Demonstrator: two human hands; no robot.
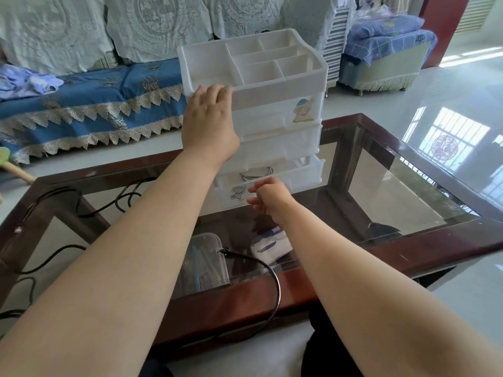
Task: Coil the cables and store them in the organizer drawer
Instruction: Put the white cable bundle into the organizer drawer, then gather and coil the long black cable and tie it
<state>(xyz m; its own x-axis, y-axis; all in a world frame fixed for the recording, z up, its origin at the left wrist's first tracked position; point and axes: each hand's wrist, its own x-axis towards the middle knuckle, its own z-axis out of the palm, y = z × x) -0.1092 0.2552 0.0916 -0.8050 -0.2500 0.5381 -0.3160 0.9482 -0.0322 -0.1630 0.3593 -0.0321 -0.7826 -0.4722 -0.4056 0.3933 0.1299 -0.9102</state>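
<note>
One organizer (275, 104), three drawers, two hands, three cables.

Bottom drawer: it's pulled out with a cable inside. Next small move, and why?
Probably push the bottom drawer shut with the right hand, which sits at its front, fingers loosely curled. A coiled grey cable already lies inside, and the left hand braces the organizer. The black cables on the table remain to be coiled.
</note>
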